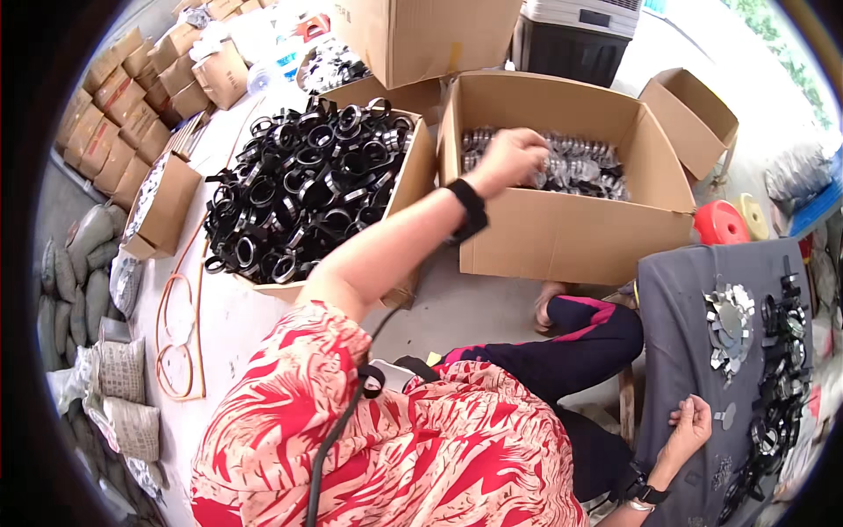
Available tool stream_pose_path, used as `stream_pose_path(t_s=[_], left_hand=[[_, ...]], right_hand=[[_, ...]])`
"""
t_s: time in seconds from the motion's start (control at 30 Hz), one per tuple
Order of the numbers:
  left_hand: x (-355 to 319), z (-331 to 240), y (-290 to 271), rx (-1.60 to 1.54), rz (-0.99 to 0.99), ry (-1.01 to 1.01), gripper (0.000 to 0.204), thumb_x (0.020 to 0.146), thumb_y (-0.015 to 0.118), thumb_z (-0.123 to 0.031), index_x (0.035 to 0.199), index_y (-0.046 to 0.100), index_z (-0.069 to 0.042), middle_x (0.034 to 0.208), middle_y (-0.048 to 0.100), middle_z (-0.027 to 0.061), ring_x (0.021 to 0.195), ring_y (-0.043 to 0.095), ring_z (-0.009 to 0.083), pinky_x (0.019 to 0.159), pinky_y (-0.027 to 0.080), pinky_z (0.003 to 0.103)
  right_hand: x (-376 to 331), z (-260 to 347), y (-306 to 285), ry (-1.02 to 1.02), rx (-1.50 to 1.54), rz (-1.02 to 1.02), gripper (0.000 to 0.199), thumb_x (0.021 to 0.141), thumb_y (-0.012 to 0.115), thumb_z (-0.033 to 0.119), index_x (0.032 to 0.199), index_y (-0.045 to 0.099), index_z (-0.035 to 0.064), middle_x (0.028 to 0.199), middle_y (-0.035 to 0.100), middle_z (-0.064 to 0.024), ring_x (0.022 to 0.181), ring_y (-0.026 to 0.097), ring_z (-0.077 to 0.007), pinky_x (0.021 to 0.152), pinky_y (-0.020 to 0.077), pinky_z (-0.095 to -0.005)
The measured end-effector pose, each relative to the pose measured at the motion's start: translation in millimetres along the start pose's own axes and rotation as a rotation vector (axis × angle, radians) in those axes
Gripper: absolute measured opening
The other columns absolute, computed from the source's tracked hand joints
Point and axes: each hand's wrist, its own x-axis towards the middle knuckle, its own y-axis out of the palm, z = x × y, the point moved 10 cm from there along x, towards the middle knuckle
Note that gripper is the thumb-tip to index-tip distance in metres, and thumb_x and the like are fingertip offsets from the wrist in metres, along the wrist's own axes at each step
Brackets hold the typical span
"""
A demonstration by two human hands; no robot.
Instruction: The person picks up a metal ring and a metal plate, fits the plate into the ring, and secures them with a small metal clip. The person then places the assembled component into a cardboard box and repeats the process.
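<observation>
Fingers of our left hand [507,158] close on silver rings [575,167] inside the cardboard box [562,233]; our right hand [691,428] rests loosely curled on the grey board [685,334], where few rings lie assembled, we judge.

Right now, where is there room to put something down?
The grey board is bare on its left half, between the dark-trousered knee and the silver discs. The right hand rests on its lower part. Both open boxes, of black rings and silver pieces, are crowded.

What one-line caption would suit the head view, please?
Left hand reaches into a cardboard box of shiny metal rings; right hand rests on grey board.
</observation>
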Motion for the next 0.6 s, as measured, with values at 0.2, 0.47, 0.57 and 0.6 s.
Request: stream_pose_path(t_s=[0.2,0.47,0.57,0.6], left_hand=[[-98.6,73.1,-284.6,0.627,-0.481,-0.455,0.015,0.08,0.058,-0.011,0.087,0.069,-0.003,0.071,0.066,0.0093,0.049,0.061,0.0153,0.047,0.05,0.027],[-146.7,166.2,-275.3,1.085,-0.291,-0.692,0.038,0.075,0.058,-0.017,0.112,0.062,-0.011,0.104,0.066,0.018,0.099,0.063,0.0341,0.086,0.05,0.042],[-167.1,181.6,-294.2,1.002,-0.508,-0.751,0.031,0.079,0.055,-0.015,0.109,0.064,-0.013,0.103,0.067,0.017,0.098,0.064,0.0324,0.084,0.051,0.042],[-169.9,179.6,-298.1,1.021,-0.547,-0.767,0.03,0.08,0.055,-0.015,0.108,0.063,-0.011,0.103,0.067,0.0171,0.099,0.064,0.032,0.084,0.051,0.042]], right_hand=[[21.2,-4.6,16.9,0.024,-0.085,0.024,0.01,0.088,0.059,0.004,0.097,0.06,-0.0009,0.079,0.059,-0.004,0.062,0.053,-0.0092,0.052,0.0411,-0.0201],[2.5,28.5,22.2,0.012,-0.176,0.025,0.013,0.087,0.064,0.007,0.096,0.063,-0.0026,0.08,0.064,-0.0063,0.064,0.057,-0.0129,0.055,0.047,-0.0249],[-4.7,24.1,18.6,0.02,-0.128,0.059,0.013,0.087,0.063,0.004,0.098,0.062,-0.0026,0.081,0.063,-0.0045,0.064,0.056,-0.0101,0.056,0.0465,-0.0224],[-6.6,23.9,16.0,-0.004,-0.112,0.072,0.013,0.087,0.062,0.004,0.098,0.062,-0.0025,0.081,0.063,-0.0043,0.064,0.056,-0.0099,0.056,0.0465,-0.0222]])
